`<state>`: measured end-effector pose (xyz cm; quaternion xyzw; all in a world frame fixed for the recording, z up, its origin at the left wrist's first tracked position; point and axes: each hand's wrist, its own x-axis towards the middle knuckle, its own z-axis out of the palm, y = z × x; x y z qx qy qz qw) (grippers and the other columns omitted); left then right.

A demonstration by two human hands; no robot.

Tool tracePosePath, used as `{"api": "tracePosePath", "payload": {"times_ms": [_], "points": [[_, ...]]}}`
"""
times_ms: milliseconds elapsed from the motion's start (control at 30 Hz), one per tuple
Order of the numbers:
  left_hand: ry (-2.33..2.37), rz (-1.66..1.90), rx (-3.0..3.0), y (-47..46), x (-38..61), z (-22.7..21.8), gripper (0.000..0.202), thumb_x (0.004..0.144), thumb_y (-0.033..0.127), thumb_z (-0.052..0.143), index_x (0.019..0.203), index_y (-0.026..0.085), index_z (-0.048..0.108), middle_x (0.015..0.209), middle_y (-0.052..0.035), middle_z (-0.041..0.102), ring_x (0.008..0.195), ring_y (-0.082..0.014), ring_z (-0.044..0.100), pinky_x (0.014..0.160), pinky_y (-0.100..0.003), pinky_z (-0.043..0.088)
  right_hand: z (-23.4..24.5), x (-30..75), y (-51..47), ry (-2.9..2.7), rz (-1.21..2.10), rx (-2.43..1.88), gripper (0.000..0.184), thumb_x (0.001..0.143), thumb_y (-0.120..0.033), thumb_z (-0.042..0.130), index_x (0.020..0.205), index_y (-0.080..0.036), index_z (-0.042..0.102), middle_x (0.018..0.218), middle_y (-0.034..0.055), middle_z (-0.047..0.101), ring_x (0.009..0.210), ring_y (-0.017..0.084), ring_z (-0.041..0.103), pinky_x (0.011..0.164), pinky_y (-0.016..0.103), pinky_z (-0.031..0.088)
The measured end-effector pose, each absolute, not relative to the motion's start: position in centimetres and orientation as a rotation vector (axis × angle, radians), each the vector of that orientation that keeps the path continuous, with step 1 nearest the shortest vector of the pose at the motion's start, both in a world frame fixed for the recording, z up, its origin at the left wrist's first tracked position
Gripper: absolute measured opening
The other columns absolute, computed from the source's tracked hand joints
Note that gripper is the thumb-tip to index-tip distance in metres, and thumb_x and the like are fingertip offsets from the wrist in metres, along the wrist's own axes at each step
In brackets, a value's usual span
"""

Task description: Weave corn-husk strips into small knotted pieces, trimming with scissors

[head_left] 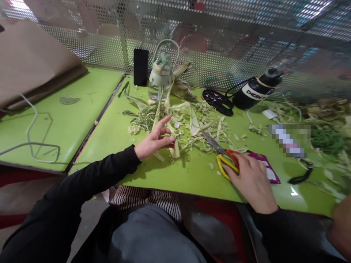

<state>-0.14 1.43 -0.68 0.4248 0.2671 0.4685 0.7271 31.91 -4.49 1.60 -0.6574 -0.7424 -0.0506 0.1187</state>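
Note:
My left hand (155,140) reaches over the green table (115,128) with its fingers stretched out, their tips touching pale green leaf strips (175,144) at the edge of a heap of cut plant scraps (192,124). It holds nothing. My right hand (251,180) lies at the table's near edge, fingers resting on the yellow and red handles of a pair of scissors (223,155). The blades point up and left toward the scraps. A purple packet (267,166) lies partly under that hand.
Against the perforated metal screen stand a black phone (140,67), a pale green water jug (161,73) and a black bottle (256,91). A black flat object (218,101) lies nearby. More plant matter (326,128) piles at right. A white cable (33,142) crosses the left table.

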Motion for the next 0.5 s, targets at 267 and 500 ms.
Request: {"api": "tracePosePath", "payload": {"times_ms": [267, 500], "points": [[0.628, 1.089, 0.822, 1.6, 1.0, -1.8, 0.041, 0.075, 0.011, 0.075, 0.114, 0.018, 0.063, 0.079, 0.0031, 0.057, 0.072, -0.0077, 0.059, 0.073, -0.023, 0.049, 1.6, 21.2, -1.6, -2.044, 0.750, -1.442, 0.047, 0.089, -0.052, 0.059, 0.124, -0.021, 0.058, 0.108, 0.0111, 0.073, 0.089, 0.025, 0.071, 0.073, 0.040, 0.059], [0.811, 1.120, 0.753, 2.5, 0.4, -1.4, 0.032, 0.067, 0.025, 0.085, 0.084, 0.013, 0.062, 0.073, 0.0034, 0.064, 0.065, -0.0058, 0.059, 0.070, -0.023, 0.051, 1.4, 18.7, 1.9, -1.990, 0.643, -1.334, 0.021, 0.090, -0.038, 0.057, 0.086, -0.020, 0.065, 0.078, 0.0043, 0.070, 0.068, 0.018, 0.063, 0.061, 0.030, 0.048]]}}
